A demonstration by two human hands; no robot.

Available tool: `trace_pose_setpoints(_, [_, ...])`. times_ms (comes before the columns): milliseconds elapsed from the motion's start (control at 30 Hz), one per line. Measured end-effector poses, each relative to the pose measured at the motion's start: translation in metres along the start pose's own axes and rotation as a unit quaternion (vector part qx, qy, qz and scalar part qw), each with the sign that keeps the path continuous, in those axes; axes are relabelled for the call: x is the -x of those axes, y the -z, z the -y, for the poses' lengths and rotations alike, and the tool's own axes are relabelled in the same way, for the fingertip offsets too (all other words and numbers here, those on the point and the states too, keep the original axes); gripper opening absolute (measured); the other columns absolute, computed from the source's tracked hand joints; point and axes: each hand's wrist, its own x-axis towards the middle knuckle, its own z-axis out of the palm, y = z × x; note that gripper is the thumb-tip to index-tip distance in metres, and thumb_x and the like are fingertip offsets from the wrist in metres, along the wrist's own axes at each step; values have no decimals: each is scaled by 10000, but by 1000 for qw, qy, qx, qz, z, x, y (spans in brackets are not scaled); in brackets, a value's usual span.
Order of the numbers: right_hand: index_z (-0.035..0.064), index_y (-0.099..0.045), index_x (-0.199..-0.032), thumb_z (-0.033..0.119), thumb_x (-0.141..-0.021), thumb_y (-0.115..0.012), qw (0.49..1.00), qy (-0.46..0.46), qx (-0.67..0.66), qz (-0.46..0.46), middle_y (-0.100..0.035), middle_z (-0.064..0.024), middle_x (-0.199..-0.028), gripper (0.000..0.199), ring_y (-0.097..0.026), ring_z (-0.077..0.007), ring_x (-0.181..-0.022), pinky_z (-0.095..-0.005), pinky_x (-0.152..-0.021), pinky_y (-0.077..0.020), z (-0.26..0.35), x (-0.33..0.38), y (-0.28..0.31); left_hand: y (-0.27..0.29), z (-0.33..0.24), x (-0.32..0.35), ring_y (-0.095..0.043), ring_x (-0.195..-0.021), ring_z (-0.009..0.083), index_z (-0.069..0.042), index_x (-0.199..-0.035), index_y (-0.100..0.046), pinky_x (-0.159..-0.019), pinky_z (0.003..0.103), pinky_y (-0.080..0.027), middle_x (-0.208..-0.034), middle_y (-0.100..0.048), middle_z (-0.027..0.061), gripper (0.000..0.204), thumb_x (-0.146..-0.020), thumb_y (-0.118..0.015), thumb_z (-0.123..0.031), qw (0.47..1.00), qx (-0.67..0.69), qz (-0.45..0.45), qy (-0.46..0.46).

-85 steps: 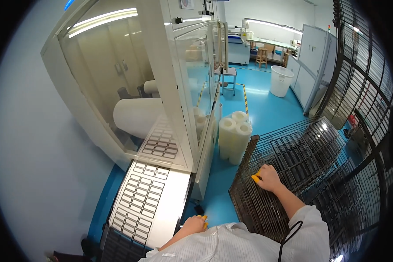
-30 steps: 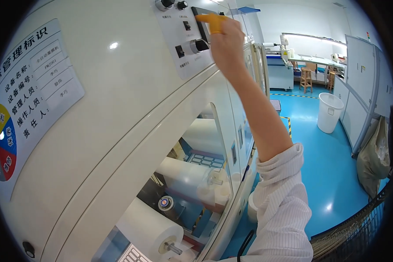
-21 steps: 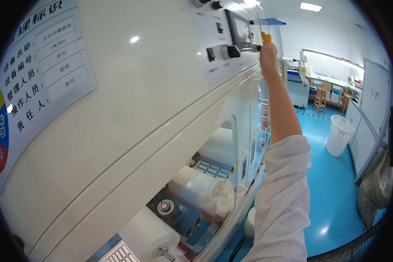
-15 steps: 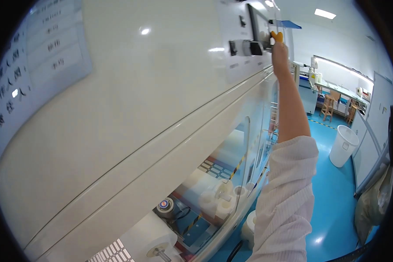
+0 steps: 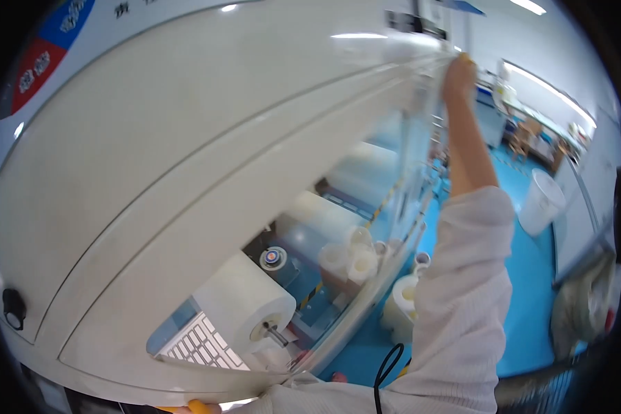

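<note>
A big white machine cover point(image 5: 207, 90) spreads across the left and middle. My right arm reaches far up along it, and my right hand point(image 5: 459, 79) is at the cover's far right edge, below the control panel. Yellow shows at its fingertips; motion smears the fingers. Cut off by the lower picture edge, my left hand point(image 5: 207, 408) lies against the cover's near bottom edge, yellow coverings on its fingers. Through the opening below the cover I see a large white roll point(image 5: 245, 300) on a metal shaft and a sheet of white rectangular labels point(image 5: 201, 345).
A black round lock or knob point(image 5: 14, 308) sits on the cover at lower left. White tubs point(image 5: 401, 307) stand on the blue floor beside the machine. Farther right are a white bin point(image 5: 541, 202), a filled sack point(image 5: 582, 307) and a wooden stool point(image 5: 524, 138).
My right hand has moved from beside the control panel's screen down to the cover's edge below it. My left hand has come into view at the bottom. The view has tilted downward.
</note>
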Motion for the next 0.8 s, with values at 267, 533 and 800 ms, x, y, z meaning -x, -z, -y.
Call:
trace_pose_setpoints(267, [-3,-532,-973,82,-807,-429,896,-273,-302,-176,-547,-181,-906,212,-497,-336,-931,-446,-823,-367,19,118,98,-46,-59,-35,-184,-1259,369,37,-1364,-162,-998,526,-158,-1391,-130,251,583,-928,-360,-295,922,367,105,-69])
trace_pose_setpoints(533, [23,-540,-998,89,-745,-517,892,-50,-420,161,-523,-185,-995,263,-447,-340,-994,-394,-876,-346,31,256,342,-86,-103,-38,-260,-1252,371,59,-1328,-214,-999,405,-237,-1366,-212,243,526,-899,-412,-170,781,604,135,-84])
trace_pose_setpoints(800, [62,-509,-1178,176,-822,-564,904,-237,-12,355,-521,-119,-1115,378,-508,-235,-1011,-360,-885,-399,-115,370,737,-21,-100,-29,-345,-1222,329,61,-1302,-291,-1027,363,-234,-1321,-333,223,484,-878,-474,-86,752,612,243,-21])
